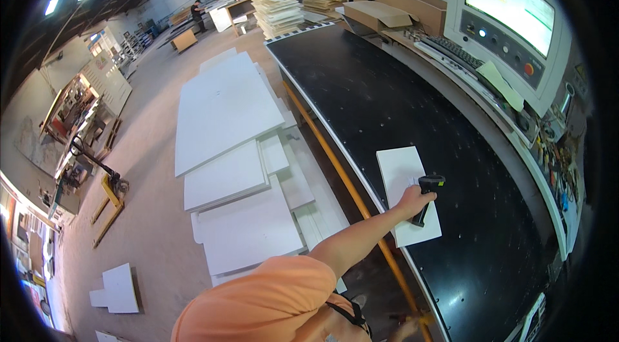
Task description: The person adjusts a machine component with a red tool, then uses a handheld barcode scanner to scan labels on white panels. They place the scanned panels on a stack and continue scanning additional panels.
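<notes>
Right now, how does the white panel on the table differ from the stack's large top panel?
The table panel is smaller and narrower than the stack panel.
The table panel lies on the black table, the stack panel on other white panels.
The left hand, holding a black scanner, partly hides the table panel; the stack panel is uncovered.
Both are white and flat.

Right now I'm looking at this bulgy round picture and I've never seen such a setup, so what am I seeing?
There's no robot, just a person's bare hands. A wide fisheye camera worn on the head looks down, so straight edges bend. The left hand holds a black handheld device, probably a scanner, over a white board lying on a black table. The right hand is blurred near the lower edge; I can't tell whether it holds anything. White panels are piled left of the table, and a lit screen is at upper right.
</notes>
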A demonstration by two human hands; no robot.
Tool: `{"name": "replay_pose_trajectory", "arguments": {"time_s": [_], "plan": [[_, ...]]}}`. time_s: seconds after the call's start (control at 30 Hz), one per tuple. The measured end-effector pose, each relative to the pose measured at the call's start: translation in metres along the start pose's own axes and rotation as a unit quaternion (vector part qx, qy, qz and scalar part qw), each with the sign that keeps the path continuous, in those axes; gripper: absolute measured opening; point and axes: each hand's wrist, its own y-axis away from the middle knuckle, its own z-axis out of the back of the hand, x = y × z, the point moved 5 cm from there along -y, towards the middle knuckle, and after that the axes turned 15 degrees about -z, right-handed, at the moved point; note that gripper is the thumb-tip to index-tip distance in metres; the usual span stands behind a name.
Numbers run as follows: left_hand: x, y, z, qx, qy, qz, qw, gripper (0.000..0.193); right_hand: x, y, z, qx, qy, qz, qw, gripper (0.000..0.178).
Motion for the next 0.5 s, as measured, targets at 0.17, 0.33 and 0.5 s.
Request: {"name": "replay_pose_trajectory", "arguments": {"time_s": [0.17,0.33,0.5], "plan": [[-0.005,-0.003,0.006,0.005,0.001,-0.006,1.000,0.050,0.029,0.116,0.119,-0.133,-0.246,0.040,0.959,0.045],[0.008,-0.006,-0.001,-0.026,0.009,0.009,1.000,0.042,0.080,0.227,0.195,-0.148,-0.324,0.129,0.925,0.053],[0.015,-0.015,-0.013,0.006,0.120,0.015,0.993,0.035,0.120,0.222,0.207,-0.046,-0.265,0.007,0.963,0.049]]}}
